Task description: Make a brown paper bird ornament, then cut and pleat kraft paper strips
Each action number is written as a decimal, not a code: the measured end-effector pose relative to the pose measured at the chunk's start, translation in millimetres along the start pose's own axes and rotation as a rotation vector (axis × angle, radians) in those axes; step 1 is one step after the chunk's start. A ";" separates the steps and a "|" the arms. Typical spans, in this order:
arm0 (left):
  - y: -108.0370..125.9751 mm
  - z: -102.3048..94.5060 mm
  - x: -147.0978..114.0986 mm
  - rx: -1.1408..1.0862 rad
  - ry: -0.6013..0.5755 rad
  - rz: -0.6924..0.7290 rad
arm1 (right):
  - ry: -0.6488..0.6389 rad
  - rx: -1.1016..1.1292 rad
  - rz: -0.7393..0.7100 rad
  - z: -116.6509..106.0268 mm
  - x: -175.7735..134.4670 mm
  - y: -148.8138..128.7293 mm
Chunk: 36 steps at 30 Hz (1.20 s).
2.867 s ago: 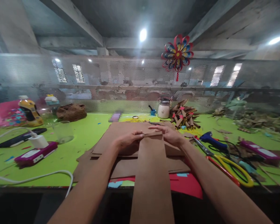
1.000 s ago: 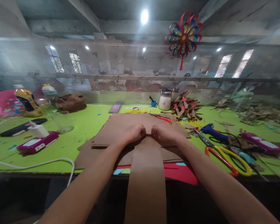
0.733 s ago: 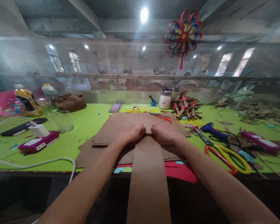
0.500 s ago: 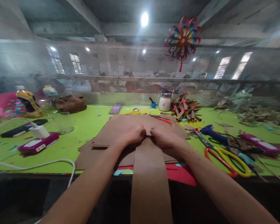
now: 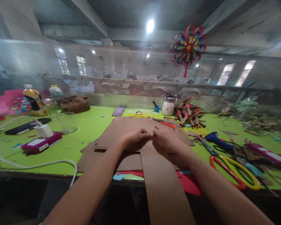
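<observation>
A long strip of brown kraft paper [image 5: 162, 175] runs from the table over its front edge toward me. At the strip's far end, my left hand [image 5: 137, 135] pinches the left corner, with its fingers closed. My right hand [image 5: 164, 137] is closed on the same end, fingertips almost meeting the left ones. The edge between them looks narrowly folded or rolled; the fingers hide most of it. Under both hands lie brown paper sheets [image 5: 121, 128]. A craft knife with an orange handle [image 5: 167, 124] rests on the sheets just beyond my right hand.
Large scissors [image 5: 239, 178] and a blue glue gun [image 5: 219, 140] lie at the right. Rolled brown paper tubes [image 5: 189, 114] are heaped behind, beside a white jar [image 5: 168, 106]. A purple power strip [image 5: 41, 143] with a white cable sits at left. Red paper [image 5: 189, 183] overhangs the front edge.
The strip's near end has swung to the right, so it lies slanted. The dark rolled edge seen between my hands is now mostly covered by my fingers, which have come closer together.
</observation>
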<state>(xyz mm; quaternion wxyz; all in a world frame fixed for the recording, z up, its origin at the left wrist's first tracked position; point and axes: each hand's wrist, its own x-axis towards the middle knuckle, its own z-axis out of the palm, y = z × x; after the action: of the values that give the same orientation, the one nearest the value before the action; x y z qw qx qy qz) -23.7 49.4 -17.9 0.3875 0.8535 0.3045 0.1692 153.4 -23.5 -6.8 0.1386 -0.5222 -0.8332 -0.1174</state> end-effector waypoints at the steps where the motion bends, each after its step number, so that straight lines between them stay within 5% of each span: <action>1: -0.9 0.8 0.4 -0.030 0.007 -0.001 | 0.012 0.016 0.000 -0.4 -0.9 0.3; 6: -3.9 2.6 2.4 -0.101 0.043 -0.038 | 0.041 0.333 0.029 -0.6 -4.9 10.0; 12: 3.6 -0.4 0.6 -0.069 0.070 0.032 | -0.095 0.770 0.094 -0.2 -1.8 26.2; 28: 7.8 0.4 1.6 0.062 0.309 0.118 | -0.019 1.099 0.213 1.3 0.6 32.8; 36: 25.9 -1.2 -7.6 0.150 0.290 0.140 | 0.024 0.982 0.171 0.2 -0.5 34.0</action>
<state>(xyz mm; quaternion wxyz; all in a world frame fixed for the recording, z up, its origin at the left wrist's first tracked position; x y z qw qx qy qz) -20.0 31.8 2.2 0.2622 0.8657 0.3088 0.2940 184.3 -9.3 -5.5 0.3871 -0.4604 -0.7424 0.2948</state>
